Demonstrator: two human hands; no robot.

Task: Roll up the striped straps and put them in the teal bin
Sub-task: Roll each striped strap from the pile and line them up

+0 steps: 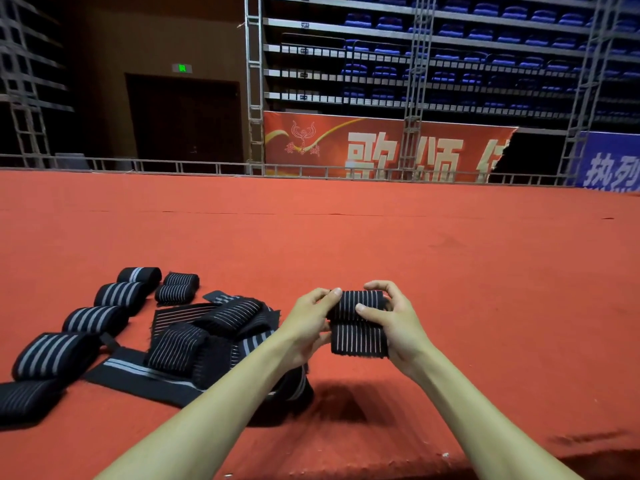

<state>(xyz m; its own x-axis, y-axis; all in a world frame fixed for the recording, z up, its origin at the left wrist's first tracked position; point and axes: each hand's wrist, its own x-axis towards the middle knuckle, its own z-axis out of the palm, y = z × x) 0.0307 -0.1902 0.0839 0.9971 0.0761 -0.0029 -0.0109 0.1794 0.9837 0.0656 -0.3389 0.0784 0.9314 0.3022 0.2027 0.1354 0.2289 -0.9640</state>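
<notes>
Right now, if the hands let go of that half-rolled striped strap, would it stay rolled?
Probably floppy: the striped strap has a tail hanging limp below the roll. It may unwind, since the left hand and right hand both pinch it. Likely light: fingers carry it.

Strap pile point(214, 337) left; carpet point(485, 271) rightward.

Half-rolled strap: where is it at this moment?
Head view, right of centre: the strap is held above the red carpet between left hand and right hand, just right of the heap of loose straps.
</notes>
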